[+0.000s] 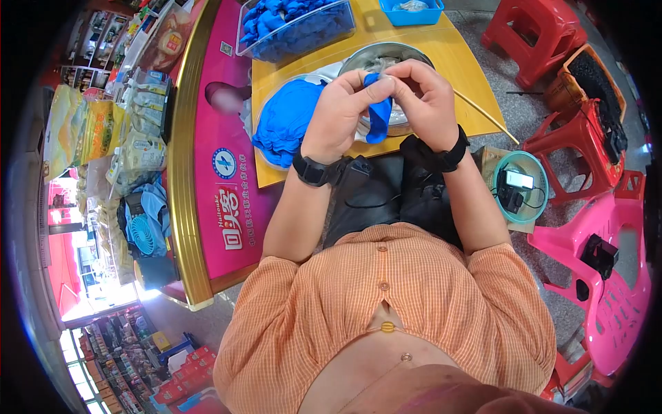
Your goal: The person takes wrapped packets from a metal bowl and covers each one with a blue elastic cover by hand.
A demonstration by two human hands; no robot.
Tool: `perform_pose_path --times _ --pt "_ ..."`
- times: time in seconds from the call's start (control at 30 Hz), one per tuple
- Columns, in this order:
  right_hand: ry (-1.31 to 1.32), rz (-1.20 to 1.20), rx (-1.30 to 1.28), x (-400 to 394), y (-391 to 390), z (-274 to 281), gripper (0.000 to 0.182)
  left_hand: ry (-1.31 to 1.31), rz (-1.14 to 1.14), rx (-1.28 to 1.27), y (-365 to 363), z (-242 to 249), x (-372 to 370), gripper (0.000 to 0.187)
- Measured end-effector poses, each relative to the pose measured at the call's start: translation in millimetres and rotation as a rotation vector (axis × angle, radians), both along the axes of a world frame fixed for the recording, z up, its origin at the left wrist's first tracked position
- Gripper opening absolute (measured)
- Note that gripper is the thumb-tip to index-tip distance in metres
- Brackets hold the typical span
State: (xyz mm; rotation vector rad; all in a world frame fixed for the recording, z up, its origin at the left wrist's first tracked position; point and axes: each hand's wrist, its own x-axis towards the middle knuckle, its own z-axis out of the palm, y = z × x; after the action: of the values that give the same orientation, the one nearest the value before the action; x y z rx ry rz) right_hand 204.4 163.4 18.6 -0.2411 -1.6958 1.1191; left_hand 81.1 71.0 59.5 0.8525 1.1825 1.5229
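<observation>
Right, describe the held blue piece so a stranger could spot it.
Find the yellow table. The left hand and right hand meet before its metal bowl. At their fingertips hangs the blue piece, a single strip apart from the heaped blue pile.

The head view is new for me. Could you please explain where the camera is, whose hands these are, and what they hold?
There is no machine here: the hands belong to the person who wears the camera on the head. It looks forward and down, so the wearer's own shirt fills the lower part. The left hand and right hand meet, pinching a blue strip with the fingertips. On the yellow table are a blue pile, a clear box of blue pieces, a metal bowl partly hidden by the hands, and a blue tray.
</observation>
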Motion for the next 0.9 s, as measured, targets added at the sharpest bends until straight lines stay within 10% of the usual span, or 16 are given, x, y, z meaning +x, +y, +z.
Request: perform_pose_path --times 0.07,0.27,0.33,0.4,0.47,0.9 --pt "0.124 0.247 -0.441 0 -4 2 0.014 0.021 0.007 -0.010 0 2 -8 0.020" --pt "0.181 0.224 -0.509 -9 -18 -2 0.013 0.409 0.150 0.083 3 6 -14 0.013" --pt "0.172 0.191 -0.491 -13 -29 -2 0.013 1.083 0.507 0.316 8 2 -10 0.012" --pt "0.181 0.163 -0.470 -17 -40 -3 0.013 1.156 0.588 0.404 15 -9 -11 0.011" --pt "0.174 0.146 -0.463 -19 -37 -9 0.013 1.007 0.790 0.349 20 -18 -7 0.008" --pt "0.169 0.033 -0.580 -20 -10 -14 0.016 -0.436 0.175 0.135 5 -18 13 0.012"
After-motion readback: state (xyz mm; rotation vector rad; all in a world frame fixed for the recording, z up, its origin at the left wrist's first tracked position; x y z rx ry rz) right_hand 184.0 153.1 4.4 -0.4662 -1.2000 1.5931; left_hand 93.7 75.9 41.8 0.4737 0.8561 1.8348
